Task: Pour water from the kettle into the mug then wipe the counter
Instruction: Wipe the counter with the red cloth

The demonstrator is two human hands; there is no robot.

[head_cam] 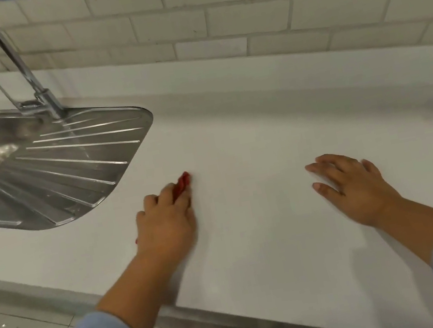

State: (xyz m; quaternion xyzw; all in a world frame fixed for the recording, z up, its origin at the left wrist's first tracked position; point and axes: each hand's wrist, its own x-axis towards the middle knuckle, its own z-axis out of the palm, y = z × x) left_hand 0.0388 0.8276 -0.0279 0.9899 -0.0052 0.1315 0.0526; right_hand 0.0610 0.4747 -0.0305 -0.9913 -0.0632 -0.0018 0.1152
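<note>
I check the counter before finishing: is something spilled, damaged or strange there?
No spill or damage shows on the counter. The left hand presses a red cloth down; the right hand lies flat.

Soft, even indoor light fills the scene, dimming toward the far wall. The left hand is smeared by motion blur; the right hand is sharper and casts only a faint shadow on the white worktop. Glare streaks the steel sink beyond the left hand. Straight edges bow with wide-angle distortion.
</note>
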